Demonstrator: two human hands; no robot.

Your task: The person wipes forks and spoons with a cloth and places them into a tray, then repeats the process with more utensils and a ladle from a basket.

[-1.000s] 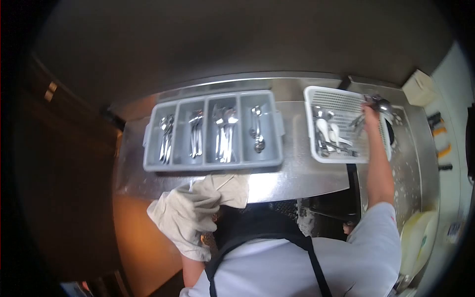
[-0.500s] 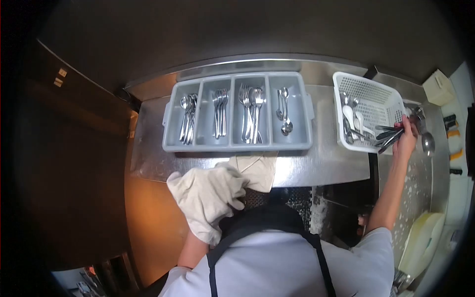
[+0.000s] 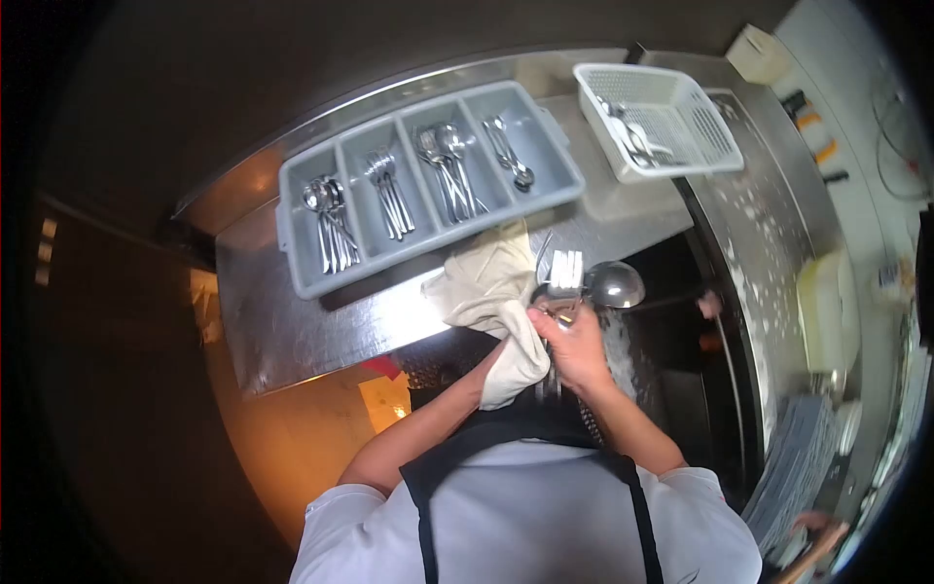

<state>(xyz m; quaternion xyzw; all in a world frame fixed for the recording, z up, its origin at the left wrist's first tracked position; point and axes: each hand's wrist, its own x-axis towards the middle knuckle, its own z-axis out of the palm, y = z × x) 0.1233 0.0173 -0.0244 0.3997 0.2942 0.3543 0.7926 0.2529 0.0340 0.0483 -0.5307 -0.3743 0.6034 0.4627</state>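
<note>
**Cutlery and cloth held together in front of the chest**

The right hand (image 3: pixel 574 343) gripped a bunch of cutlery (image 3: pixel 569 277), its fingers (image 3: pixel 556 321) closed around the handles. A fork's tines and a ladle-like bowl (image 3: pixel 615 284) stuck out above the fist, pointing away from the body. The bunch was held in the air just in front of the tray, over the near edge of the desk (image 3: pixel 321 326).

Touching the bunch on its left was a pale cloth (image 3: pixel 491 302). The cloth covered the left hand (image 3: pixel 516 365), so only the forearm showed; the hand seemed wrapped in the fabric, but I could not tell how its fingers stood. The cloth draped from the fist up toward the tray and its upper corner lay against the tray's near wall.

The grey tray (image 3: pixel 574 180) sat slantwise on the steel desk, split into four compartments. Spoons lay in the compartment farthest left, forks in the next, mixed spoons and forks in the third, and a few small spoons in the one farthest right.

Just to the right of the tray, at the desk's far corner, stood a white basket (image 3: pixel 715 165) with some cutlery left inside. Beyond the basket a wet steel drainboard (image 3: pixel 778 234) ran toward the person, flecked with drops. The person wore a white shirt and a dark apron (image 3: pixel 496 457).
</note>
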